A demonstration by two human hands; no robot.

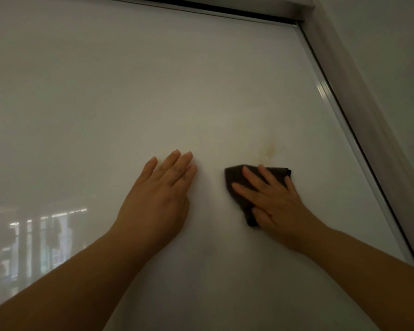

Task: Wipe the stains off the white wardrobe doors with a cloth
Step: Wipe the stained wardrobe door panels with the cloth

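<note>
The glossy white wardrobe door (153,87) fills most of the view. A faint yellowish-brown stain (269,150) shows on it, just above my right hand. My right hand (276,201) presses a dark brown cloth (237,180) flat against the door, fingers spread over it. The cloth's lower corner pokes out under my thumb. My left hand (161,192) lies flat on the door to the left of the cloth, fingers together, holding nothing.
A metal frame edge (339,111) runs diagonally down the door's right side, with a dark gap along the top track (201,8). A white wall (392,68) lies to the right. The door's lower left reflects room lights (34,235).
</note>
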